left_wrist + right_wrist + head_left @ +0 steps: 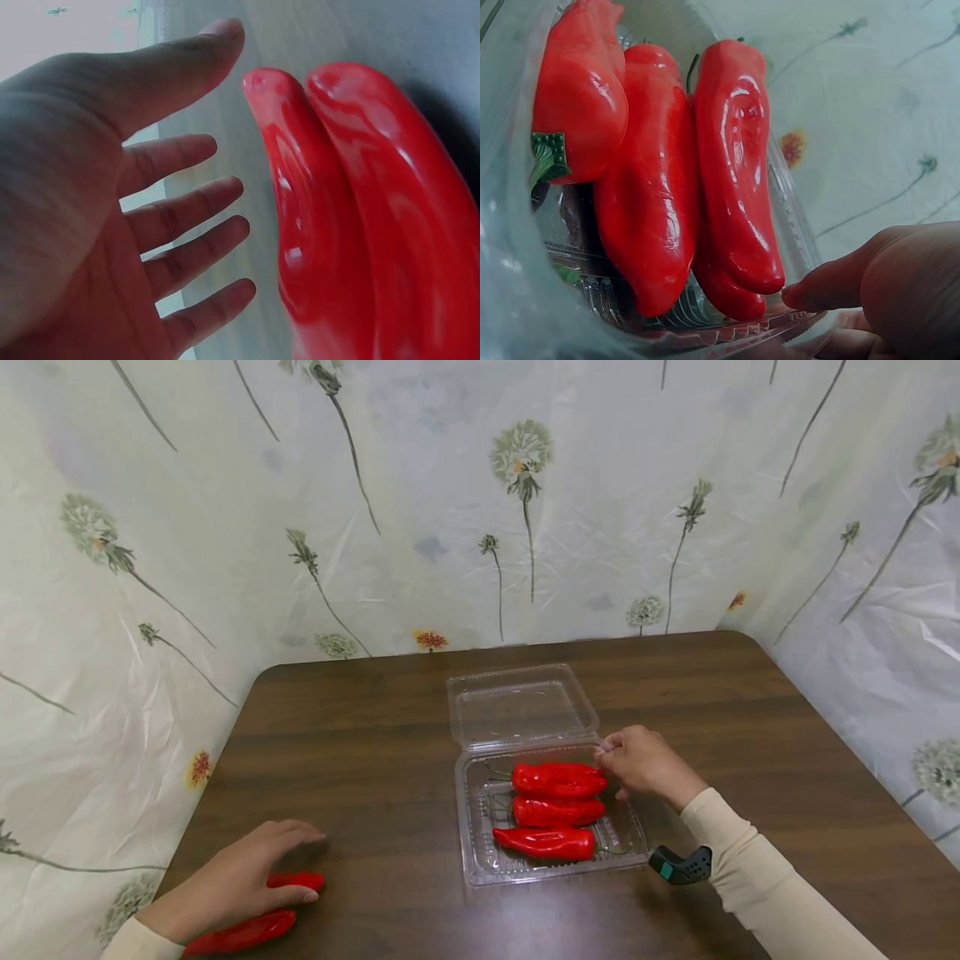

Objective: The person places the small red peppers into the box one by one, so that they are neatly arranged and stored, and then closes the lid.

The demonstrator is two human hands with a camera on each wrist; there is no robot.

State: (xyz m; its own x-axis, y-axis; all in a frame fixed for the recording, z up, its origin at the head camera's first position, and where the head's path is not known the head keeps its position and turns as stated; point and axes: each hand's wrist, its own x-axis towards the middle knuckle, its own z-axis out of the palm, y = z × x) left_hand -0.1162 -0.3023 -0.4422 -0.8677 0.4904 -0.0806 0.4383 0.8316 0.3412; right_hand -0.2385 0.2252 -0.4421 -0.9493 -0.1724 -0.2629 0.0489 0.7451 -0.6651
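In the head view a clear plastic clamshell box [480,870] lies open on the table, its hinged lid [517,706] folded back. Glossy long red peppers lie side by side in its base: a front pepper [543,843], a middle pepper [558,812] and a rear pepper [558,780]. Another red tip [731,300] shows beneath one in the right wrist view. My right hand [641,764] pinches the box's rim at the back right corner. At the lower left, my left hand [232,877] is over two more red peppers [322,187], fingers spread and apart from them.
The brown wooden table [360,768] has rounded far corners. Pale sheeting [420,527] with a dandelion print hangs behind it and at both sides. A black device [680,865] is at the right wrist.
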